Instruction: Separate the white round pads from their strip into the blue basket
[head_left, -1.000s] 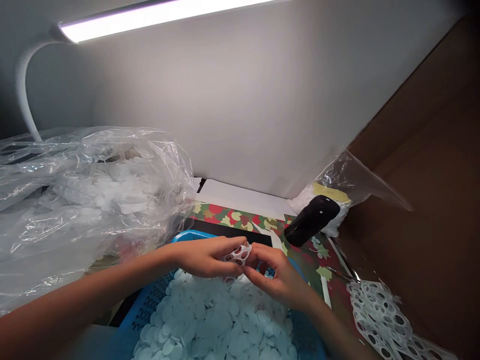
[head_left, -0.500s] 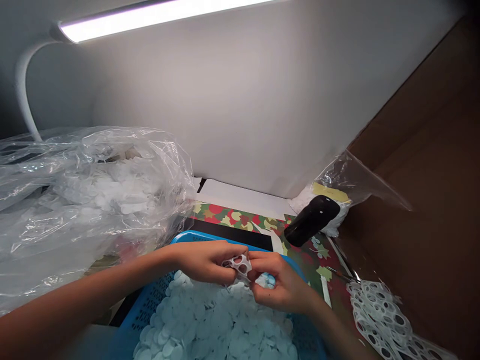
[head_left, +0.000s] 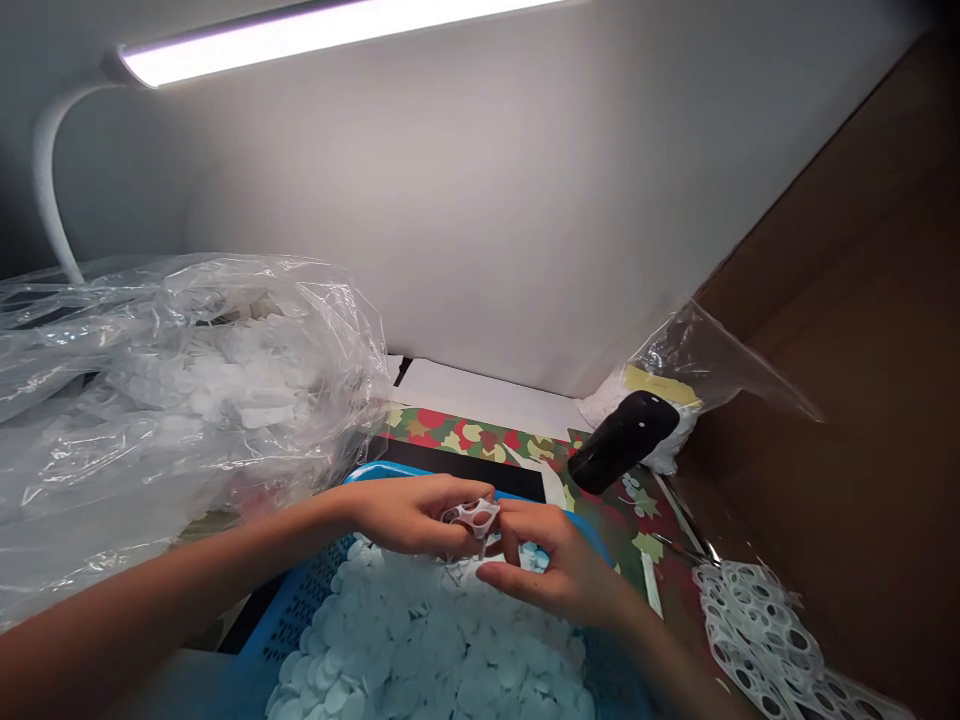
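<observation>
Taking the hands as the dial's centre, the left forearm comes in from between 8 and 9 o'clock and the right from 4, meeting above the blue basket (head_left: 390, 467). The left hand (head_left: 412, 515), back upward, pinches a white holed strip (head_left: 478, 512) between thumb and fingers. The right hand (head_left: 562, 560) is half curled at the strip's right end, thumb and forefinger slightly parted; whether it grips cannot be told. White discs (head_left: 435, 630) spread below at 6. The basket's far rim runs just beyond the hands, with the patterned counter (head_left: 465, 435) past it. A clear plastic bag (head_left: 225, 400) crowds 10 o'clock, a black object (head_left: 622, 440) stands at 2, and more holed strips (head_left: 757, 630) heap at 4.
</observation>
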